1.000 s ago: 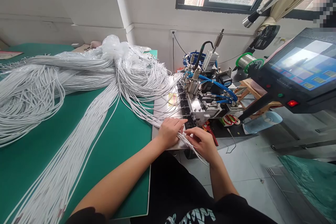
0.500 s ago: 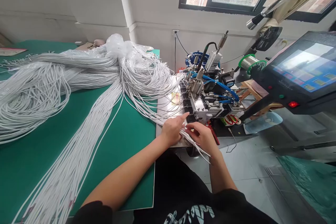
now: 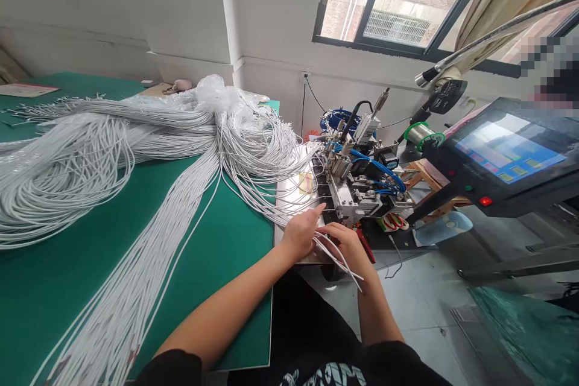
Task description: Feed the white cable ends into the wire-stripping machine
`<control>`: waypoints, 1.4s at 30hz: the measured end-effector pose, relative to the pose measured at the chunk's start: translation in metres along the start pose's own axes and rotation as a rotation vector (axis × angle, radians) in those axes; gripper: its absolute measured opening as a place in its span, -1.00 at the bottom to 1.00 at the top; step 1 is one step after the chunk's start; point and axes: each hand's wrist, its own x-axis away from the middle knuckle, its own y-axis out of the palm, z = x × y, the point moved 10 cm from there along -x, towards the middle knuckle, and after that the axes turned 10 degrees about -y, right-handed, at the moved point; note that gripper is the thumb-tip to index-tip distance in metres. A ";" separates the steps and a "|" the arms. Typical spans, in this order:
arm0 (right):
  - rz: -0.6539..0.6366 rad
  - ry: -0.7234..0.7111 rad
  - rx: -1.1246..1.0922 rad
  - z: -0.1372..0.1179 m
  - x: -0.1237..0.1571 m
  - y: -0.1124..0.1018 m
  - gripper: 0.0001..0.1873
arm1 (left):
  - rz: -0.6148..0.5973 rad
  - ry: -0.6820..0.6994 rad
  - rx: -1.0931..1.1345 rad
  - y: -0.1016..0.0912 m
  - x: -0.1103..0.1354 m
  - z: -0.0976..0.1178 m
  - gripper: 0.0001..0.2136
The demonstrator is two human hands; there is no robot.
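Cables (image 3: 281, 219) pass through the left hand (image 3: 301, 235), grip clamped on them, beside a machine (image 3: 353, 175); the right hand (image 3: 351, 248) has an unclear grip.

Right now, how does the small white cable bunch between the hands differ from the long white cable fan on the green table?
The cable bunch has few strands; the cable fan has many. The bunch is in the left hand; the fan lies untouched on the table. Both are white.

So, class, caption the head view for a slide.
The left hand holds white cables, the right hand close by, beside a machine.
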 end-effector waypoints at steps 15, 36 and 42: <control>0.229 0.190 -0.064 0.028 -0.010 -0.020 -0.78 | 0.104 0.013 0.007 -0.018 0.001 -0.004 -0.69; 0.406 0.280 -0.251 0.077 0.033 -0.054 -0.76 | 0.029 0.081 0.013 -0.016 0.006 0.008 -0.75; 0.287 0.250 -0.268 0.068 0.040 -0.057 -0.74 | 0.001 0.125 -0.047 -0.007 0.010 0.018 -0.76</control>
